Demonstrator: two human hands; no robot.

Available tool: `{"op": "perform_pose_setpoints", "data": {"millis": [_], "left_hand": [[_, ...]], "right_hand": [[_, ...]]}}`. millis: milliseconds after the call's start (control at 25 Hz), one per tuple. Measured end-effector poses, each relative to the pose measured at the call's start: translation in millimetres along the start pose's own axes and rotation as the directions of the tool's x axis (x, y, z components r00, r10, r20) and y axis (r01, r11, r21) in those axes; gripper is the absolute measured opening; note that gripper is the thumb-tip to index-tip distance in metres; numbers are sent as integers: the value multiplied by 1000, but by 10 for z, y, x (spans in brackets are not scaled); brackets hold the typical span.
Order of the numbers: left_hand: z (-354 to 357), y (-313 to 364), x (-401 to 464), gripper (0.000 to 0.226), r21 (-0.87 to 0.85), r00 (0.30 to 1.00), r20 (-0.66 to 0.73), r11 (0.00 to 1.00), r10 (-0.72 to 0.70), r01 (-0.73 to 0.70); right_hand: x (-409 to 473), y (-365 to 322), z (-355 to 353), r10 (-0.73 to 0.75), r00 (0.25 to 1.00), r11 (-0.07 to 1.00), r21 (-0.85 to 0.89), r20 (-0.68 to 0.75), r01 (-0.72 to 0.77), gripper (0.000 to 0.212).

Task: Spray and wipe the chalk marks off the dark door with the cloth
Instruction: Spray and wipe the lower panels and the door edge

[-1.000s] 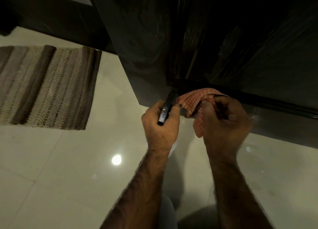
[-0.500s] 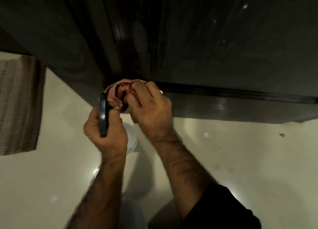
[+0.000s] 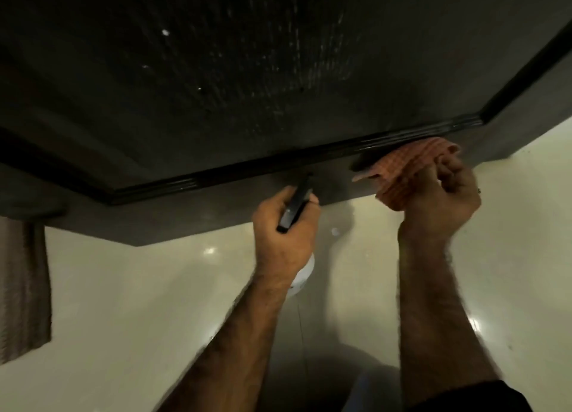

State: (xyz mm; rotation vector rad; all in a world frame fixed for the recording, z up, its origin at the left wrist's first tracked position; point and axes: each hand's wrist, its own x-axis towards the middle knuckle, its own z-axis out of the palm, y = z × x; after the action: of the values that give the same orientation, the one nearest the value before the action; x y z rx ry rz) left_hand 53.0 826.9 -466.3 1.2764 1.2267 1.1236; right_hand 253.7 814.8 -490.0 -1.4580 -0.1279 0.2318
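The dark door [image 3: 247, 71] fills the upper part of the view, with faint pale streaks and a few white specks on its panel. My right hand [image 3: 439, 204] grips an orange checked cloth [image 3: 411, 163] and presses it against the bottom moulding of the door [image 3: 278, 160], near the right corner. My left hand [image 3: 284, 225] is closed around a spray bottle [image 3: 295, 207] with a black head pointing at the door's bottom rail. Its white body [image 3: 305, 275] shows below my wrist.
A glossy cream tiled floor [image 3: 154, 303] lies under the door. A brown striped mat [image 3: 21, 287] sits at the left edge. Ceiling lights reflect in the tiles.
My right hand has slid the cloth along the bottom moulding from the left corner to the right corner. My left hand, with the bottle, stays below the rail. The view shifted right.
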Motion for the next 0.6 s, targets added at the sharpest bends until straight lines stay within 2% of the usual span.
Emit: {"op": "perform_pose_setpoints", "data": {"millis": [80, 160, 280, 400, 480, 520, 560, 600], "left_hand": [[269, 144, -12, 23, 105, 998, 55, 994, -22, 16], [433, 229, 10, 31, 155, 993, 104, 987, -57, 40], [384, 176, 176, 13, 198, 999, 42, 980, -9, 0], [271, 105, 281, 21, 225, 1000, 4, 974, 8, -8], [276, 188, 237, 7, 204, 999, 52, 979, 8, -19], [313, 246, 207, 6, 186, 997, 76, 983, -5, -9], [371, 280, 196, 16, 189, 996, 90, 982, -29, 11], [428, 300, 191, 22, 193, 993, 103, 981, -54, 34]], "right_hand": [[-107, 21, -1, -107, 993, 994, -30, 50, 109, 14], [-165, -10, 24, -146, 984, 986, -65, 99, 153, 12], [-222, -68, 112, -229, 953, 960, -118, 201, 255, 16], [-416, -64, 217, -352, 870, 898, -137, 344, 418, 20], [-495, -81, 239, -362, 774, 866, -120, 519, 485, 20], [-451, -97, 221, -366, 755, 853, -127, 544, 506, 18], [-332, -111, 188, -362, 783, 858, -148, 506, 492, 15], [-194, -142, 153, -328, 845, 889, -165, 422, 427, 12]]}}
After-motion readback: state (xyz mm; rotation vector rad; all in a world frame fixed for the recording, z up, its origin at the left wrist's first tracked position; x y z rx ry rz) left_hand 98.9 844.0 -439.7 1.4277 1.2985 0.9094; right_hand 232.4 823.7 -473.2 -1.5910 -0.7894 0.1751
